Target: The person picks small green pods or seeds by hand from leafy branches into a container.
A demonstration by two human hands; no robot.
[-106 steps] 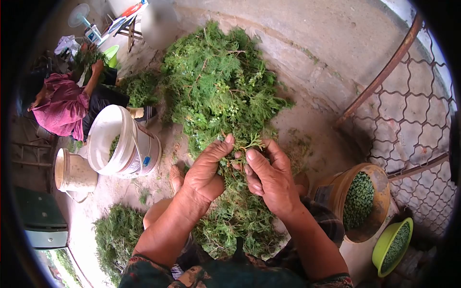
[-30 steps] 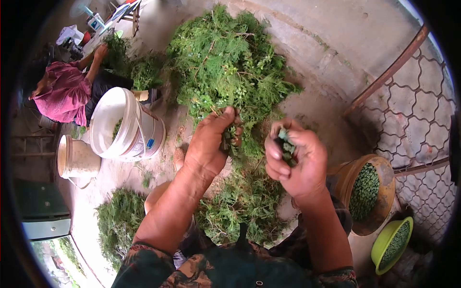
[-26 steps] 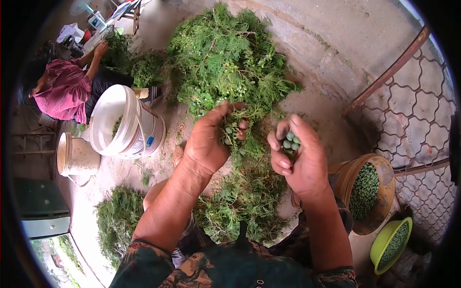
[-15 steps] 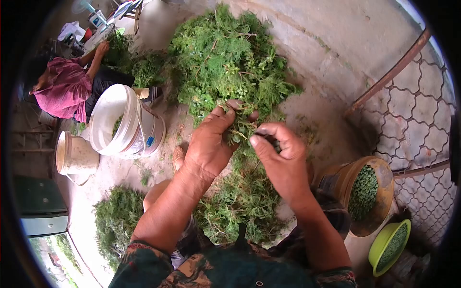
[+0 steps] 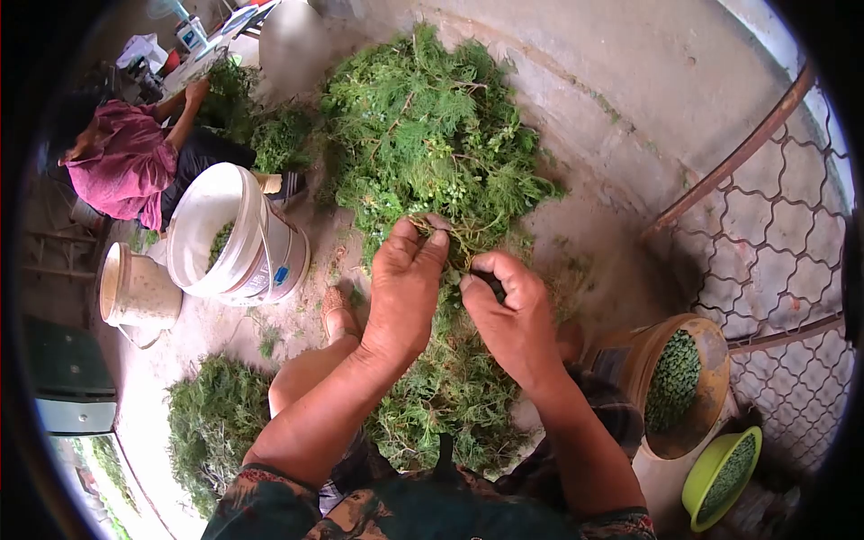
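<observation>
My left hand is closed on a leafy green sprig, thumb and forefinger pinched round its stem. Close beside it, my right hand has its thumb and fingers curled together at the sprig's lower end; something dark green shows inside the curl, too hidden to name surely. Beyond both hands rises a large heap of cut evergreen branches, with small pale berries among the foliage. More feathery branches lie below my hands, between my legs.
At right stand a tan bucket of green berries and a lime-green basin of the same, near a wire-mesh panel. A white bucket, a smaller bucket and another branch pile are at left. A person handles branches.
Both hands have shifted slightly down and closer together, the right one moving leftward to the sprig. The whole view has tilted a little.
</observation>
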